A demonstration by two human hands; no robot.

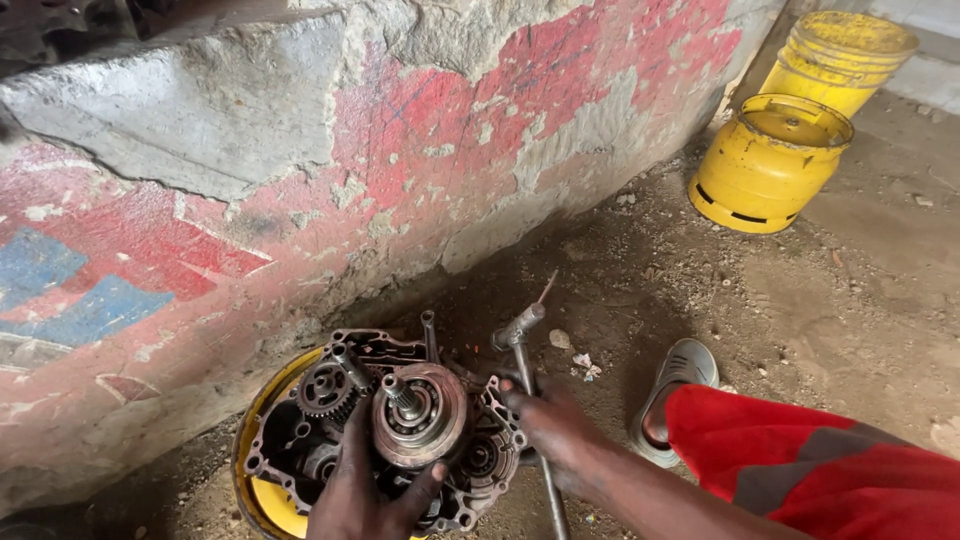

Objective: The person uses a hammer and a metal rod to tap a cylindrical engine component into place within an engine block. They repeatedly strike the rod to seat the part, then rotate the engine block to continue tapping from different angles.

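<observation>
- Left hand (365, 490), nearest the camera at the bottom edge, lies on the engine case (385, 440); fingers and thumb are spread around the lower side of the round clutch drum (420, 415), touching it and cupping it from below rather than closed tight.
- Right hand (545, 420) rests against the right edge of the engine case, fingers curled loosely. A long metal wrench (530, 400) runs beside and under this hand; whether the fingers are clamped on it cannot be told.
- Engine case is open, greasy and dark, with gears (325, 388) showing to the left of the clutch drum and a short shaft standing up from the drum's middle.
- Engine case sits in a shallow yellow basin (262, 490), whose rim shows on the left of the case.
- Behind the engine case stands a rough concrete wall (330, 170) with peeling red and blue paint.
- Right of the engine case, on the dirt floor (750, 290), is the person's foot in a grey sandal (678, 385), with a red trouser leg (810, 460) beside it.
- Far right of the engine case, well apart, a yellow gas cylinder (770, 160) lies near a yellow bucket (840, 50).
</observation>
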